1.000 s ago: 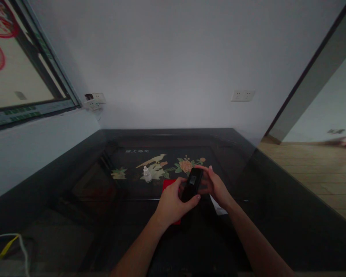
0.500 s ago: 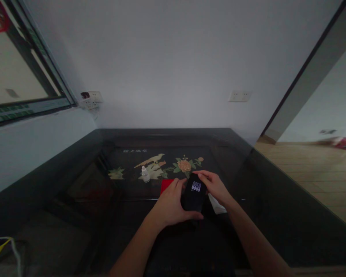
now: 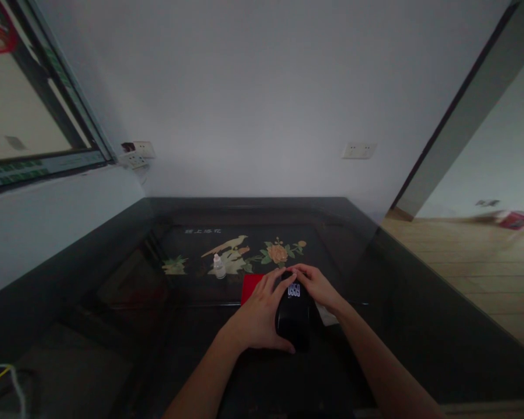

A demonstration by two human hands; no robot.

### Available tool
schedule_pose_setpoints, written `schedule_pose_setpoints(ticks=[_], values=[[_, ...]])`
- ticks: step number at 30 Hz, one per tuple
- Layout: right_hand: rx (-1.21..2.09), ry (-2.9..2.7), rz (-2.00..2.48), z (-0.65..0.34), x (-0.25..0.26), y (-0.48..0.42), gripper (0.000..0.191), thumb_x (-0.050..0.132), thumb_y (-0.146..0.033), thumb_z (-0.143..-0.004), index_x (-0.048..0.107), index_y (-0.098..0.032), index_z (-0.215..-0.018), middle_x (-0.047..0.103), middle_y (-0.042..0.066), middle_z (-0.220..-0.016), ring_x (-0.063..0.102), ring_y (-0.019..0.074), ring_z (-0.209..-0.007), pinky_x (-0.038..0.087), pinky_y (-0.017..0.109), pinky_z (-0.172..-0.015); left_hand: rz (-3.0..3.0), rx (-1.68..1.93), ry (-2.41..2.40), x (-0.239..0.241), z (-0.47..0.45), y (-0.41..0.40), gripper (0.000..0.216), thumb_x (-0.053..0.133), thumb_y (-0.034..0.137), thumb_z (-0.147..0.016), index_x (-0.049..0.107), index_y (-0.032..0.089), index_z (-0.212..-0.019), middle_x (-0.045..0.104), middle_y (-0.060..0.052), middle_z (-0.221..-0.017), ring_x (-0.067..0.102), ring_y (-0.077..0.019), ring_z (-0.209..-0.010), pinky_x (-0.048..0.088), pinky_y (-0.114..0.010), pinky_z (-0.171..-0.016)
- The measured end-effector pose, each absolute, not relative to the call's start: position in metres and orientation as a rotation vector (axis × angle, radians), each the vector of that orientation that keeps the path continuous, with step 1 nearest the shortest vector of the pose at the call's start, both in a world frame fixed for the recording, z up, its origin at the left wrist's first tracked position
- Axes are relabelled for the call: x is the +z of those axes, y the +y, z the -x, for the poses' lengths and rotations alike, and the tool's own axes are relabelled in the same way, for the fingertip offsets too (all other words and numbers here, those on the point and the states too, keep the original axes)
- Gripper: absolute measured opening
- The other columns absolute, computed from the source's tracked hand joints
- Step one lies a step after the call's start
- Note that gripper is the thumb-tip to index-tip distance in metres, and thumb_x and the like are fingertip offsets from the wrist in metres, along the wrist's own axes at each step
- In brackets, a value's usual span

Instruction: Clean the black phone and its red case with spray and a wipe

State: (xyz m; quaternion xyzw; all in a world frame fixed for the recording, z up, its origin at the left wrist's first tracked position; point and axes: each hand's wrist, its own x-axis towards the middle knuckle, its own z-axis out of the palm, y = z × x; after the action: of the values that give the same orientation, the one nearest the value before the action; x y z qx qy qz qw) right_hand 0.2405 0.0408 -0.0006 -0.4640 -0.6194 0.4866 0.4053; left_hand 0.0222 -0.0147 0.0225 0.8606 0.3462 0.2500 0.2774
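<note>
A black phone (image 3: pixel 293 314) is held between both hands, low over a dark table (image 3: pixel 388 331); whether it rests on the surface cannot be told. The left hand (image 3: pixel 255 319) is closed around the phone's left side, with the thumb tucked under its near end and the fingers stretched along its edge. The right hand (image 3: pixel 318 285) is curled over the phone's far end, the fingertips pressed beside a lit screen on which pale digits are shown. A red flat object (image 3: pixel 250 285) is partly covered by the left hand's fingers. A white slip (image 3: pixel 326 317) is seen just under the right wrist. A small white bottle (image 3: pixel 219 266) is stood beyond the left hand, near it but apart. A painted flower (image 3: pixel 278 252) is set into the tabletop just beyond both hands. A wall socket (image 3: pixel 358 151) is mounted well beyond the right hand.
</note>
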Motion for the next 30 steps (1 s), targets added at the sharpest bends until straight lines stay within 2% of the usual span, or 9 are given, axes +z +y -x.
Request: schedule_pose_setpoints(ticks=[5,9,15,19,24,30], values=[[1.14,-1.623,1.184,-0.243,-0.005,0.045,0.036,0.061,-0.05,-0.093,0.075,-0.019,-0.105,0.076,0.007,-0.102,0.068,0.0259,-0.1,0.049,0.037,-0.093,-2.316,0.669,0.969,0.019,-0.022,-0.013,0.138,0.096,0.045,-0.046,0.02,0.037,-0.16,0.017,-0.011,-0.166,0.015,-0.0425,-0.153,0.022,-0.064,-0.122],[1.002,-1.728,1.163,-0.243,-0.008,0.047,0.032,0.058,-0.045,-0.096,0.077,-0.02,-0.104,0.076,0.008,-0.104,0.067,0.027,-0.105,0.047,0.039,-0.097,-2.323,0.641,1.001,0.021,-0.023,-0.014,0.135,0.095,0.049,-0.048,0.02,0.037,-0.16,0.017,-0.011,-0.167,0.014,-0.0425,-0.153,0.02,-0.065,-0.121],[0.817,-1.844,1.153,-0.237,-0.013,0.045,0.026,0.056,-0.031,-0.097,0.078,-0.025,-0.11,0.071,0.007,-0.105,0.066,0.024,-0.101,0.048,0.038,-0.097,-2.345,0.652,1.014,0.017,-0.024,-0.014,0.132,0.093,0.054,-0.047,0.025,0.035,-0.158,0.018,-0.01,-0.166,0.014,-0.0423,-0.153,0.018,-0.064,-0.122],[0.754,-1.88,1.142,-0.234,-0.012,0.042,0.027,0.055,-0.023,-0.095,0.078,-0.025,-0.111,0.071,0.007,-0.102,0.066,0.0235,-0.098,0.049,0.038,-0.094,-2.339,0.652,1.026,0.015,-0.023,-0.013,0.13,0.093,0.056,-0.047,0.028,0.035,-0.157,0.02,-0.01,-0.166,0.016,-0.0433,-0.152,0.019,-0.064,-0.122],[0.733,-1.882,1.197,-0.236,-0.014,0.042,0.038,0.049,-0.01,-0.088,0.078,-0.024,-0.109,0.073,0.007,-0.106,0.066,0.0237,-0.103,0.047,0.039,-0.099,-2.336,0.631,1.058,0.016,-0.022,-0.013,0.131,0.093,0.058,-0.046,0.028,0.034,-0.158,0.019,-0.011,-0.166,0.016,-0.0447,-0.151,0.018,-0.065,-0.121],[0.65,-1.946,1.275,-0.238,-0.02,0.046,0.039,0.047,-0.009,-0.087,0.078,-0.024,-0.106,0.075,0.007,-0.107,0.066,0.024,-0.105,0.045,0.039,-0.101,-2.334,0.604,1.089,0.014,-0.022,-0.012,0.134,0.092,0.06,-0.045,0.025,0.036,-0.159,0.019,-0.012,-0.166,0.017,-0.0448,-0.151,0.018,-0.066,-0.12]])
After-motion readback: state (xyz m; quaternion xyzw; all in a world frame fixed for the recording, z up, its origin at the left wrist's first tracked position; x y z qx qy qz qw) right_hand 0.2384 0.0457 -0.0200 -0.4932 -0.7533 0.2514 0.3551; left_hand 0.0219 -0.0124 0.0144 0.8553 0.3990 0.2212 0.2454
